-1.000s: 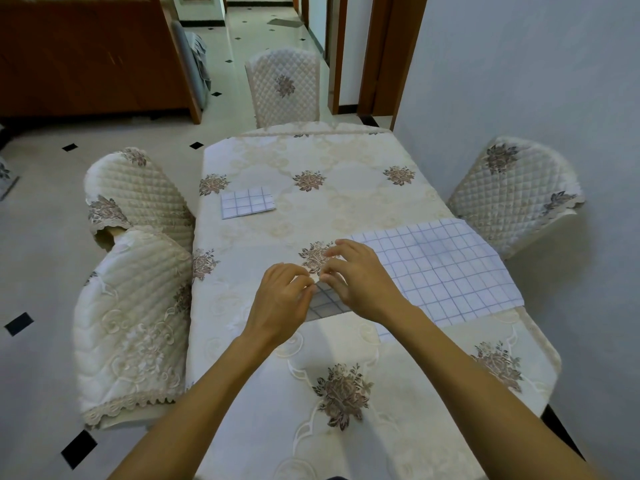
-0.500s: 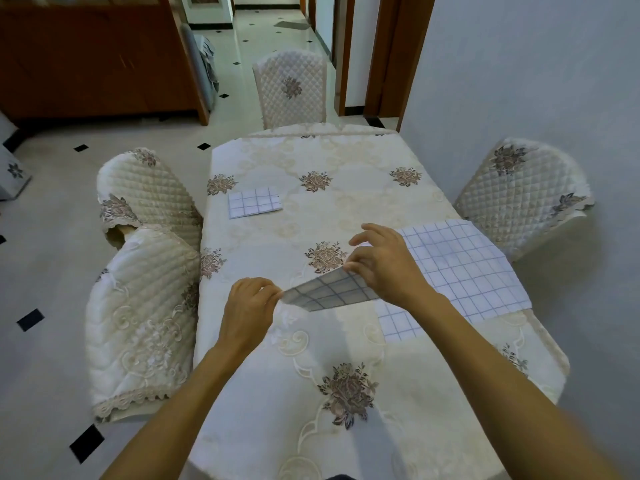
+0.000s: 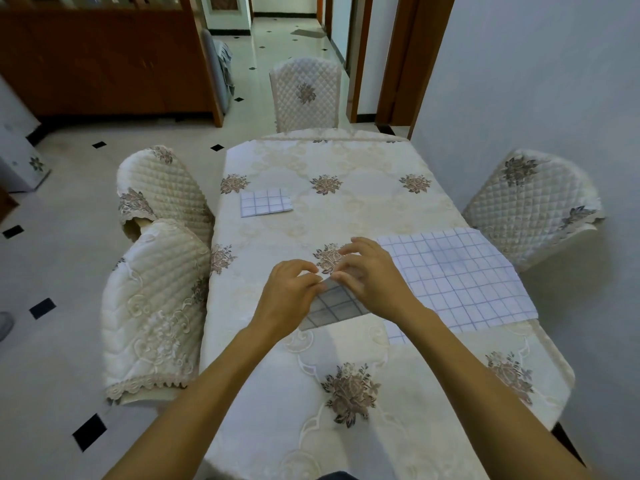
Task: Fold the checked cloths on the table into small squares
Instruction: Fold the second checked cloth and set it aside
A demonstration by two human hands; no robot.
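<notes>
Left grip [image 3: 289,292], right grip [image 3: 372,278] pinch checked cloth [image 3: 457,278] corner; folded square [image 3: 266,201] beyond; chairs [image 3: 156,306] flank table [image 3: 363,216].

White blue-checked cloths [image 3: 457,275] on cream floral tablecloth [image 3: 346,220].

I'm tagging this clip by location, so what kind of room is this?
Most likely a home dining room: a table under an embroidered floral cloth, quilted covers on the chairs around it, and a wooden cabinet nearby.
</notes>
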